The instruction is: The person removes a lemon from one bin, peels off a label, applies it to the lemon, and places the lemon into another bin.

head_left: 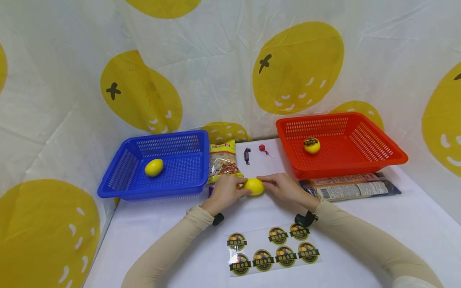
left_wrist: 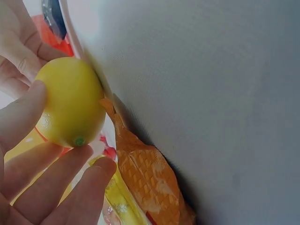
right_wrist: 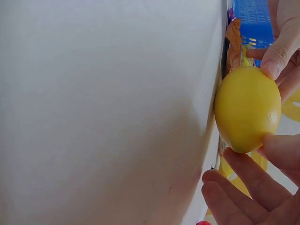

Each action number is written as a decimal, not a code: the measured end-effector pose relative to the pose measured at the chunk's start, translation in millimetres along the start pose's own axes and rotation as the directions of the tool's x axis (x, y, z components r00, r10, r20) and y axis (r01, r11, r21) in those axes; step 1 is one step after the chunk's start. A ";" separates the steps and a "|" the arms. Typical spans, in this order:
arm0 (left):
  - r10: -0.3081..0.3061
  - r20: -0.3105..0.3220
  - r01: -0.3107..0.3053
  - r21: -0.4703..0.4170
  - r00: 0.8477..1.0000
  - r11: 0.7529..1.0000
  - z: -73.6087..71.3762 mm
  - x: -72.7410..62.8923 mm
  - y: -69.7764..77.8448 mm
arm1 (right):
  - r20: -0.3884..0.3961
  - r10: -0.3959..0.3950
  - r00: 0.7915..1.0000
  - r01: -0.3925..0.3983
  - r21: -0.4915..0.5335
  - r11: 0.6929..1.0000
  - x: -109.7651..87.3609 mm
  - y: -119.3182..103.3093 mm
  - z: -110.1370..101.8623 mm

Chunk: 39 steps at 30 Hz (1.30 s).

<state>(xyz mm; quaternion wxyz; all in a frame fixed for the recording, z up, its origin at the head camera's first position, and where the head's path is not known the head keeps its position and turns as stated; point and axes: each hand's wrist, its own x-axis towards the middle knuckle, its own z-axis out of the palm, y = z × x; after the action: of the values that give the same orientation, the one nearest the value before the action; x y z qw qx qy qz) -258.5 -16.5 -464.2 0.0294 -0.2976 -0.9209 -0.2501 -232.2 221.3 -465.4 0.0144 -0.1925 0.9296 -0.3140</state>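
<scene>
A yellow lemon (head_left: 254,187) rests on the white table between my two hands. My left hand (head_left: 226,193) holds one end of it, thumb on its side and fingers at its tip with the green stem spot, as the left wrist view shows. At the opposite end, my right hand (head_left: 286,188) pinches it between thumb and forefinger; the other fingers (right_wrist: 225,199) are apart from it. No sticker shows on this lemon. Nearer the front lies a clear sheet (head_left: 256,239) of round dark fruit stickers, with a gap in its upper row.
A blue basket (head_left: 162,193) with a plain lemon (head_left: 154,167) stands left. The red basket (head_left: 345,166) at right contains a stickered lemon (head_left: 311,145). Around them lie a yellow food bag (head_left: 222,160), a purple-wrapped candy (head_left: 246,156), a red lollipop (head_left: 262,148), an orange wrapper (left_wrist: 147,176) and long packets (head_left: 354,189).
</scene>
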 end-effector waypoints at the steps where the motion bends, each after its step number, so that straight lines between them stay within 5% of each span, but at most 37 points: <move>1: 0.002 -0.008 -0.002 0.006 1.000 1.000 0.5 -0.2 -0.5 | 0.002 0.006 1.000 -0.006 0.001 1.000 0.3 -0.3 0.5; 17: -0.002 -0.031 0.003 0.045 1.000 0.999 -1.6 -0.9 1.2 | 0.020 0.017 1.000 -0.017 0.011 1.000 -0.7 -2.9 -4.2; 29: -0.060 -0.101 0.068 0.085 0.993 0.994 -17.4 -17.1 13.6 | 0.032 -0.026 0.999 0.028 -0.037 0.999 -50.6 -4.4 -31.9; 34: 0.024 -0.126 -0.007 0.136 0.992 0.991 -20.3 -35.4 26.6 | 0.112 -0.029 0.993 0.038 -0.080 0.996 -77.8 -13.4 -35.4; 39: 0.148 0.054 -0.156 0.186 0.988 0.970 -7.2 -51.5 44.7 | 0.200 -0.041 0.979 0.074 -0.163 0.984 -97.2 -21.7 -31.7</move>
<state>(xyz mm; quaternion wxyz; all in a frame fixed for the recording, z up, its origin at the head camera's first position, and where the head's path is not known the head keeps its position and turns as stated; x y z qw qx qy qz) -191.8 -16.3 -448.6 0.0585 -0.3680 -0.9154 -0.1524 -139.3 259.4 -436.3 0.0801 -0.2499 0.9410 -0.2137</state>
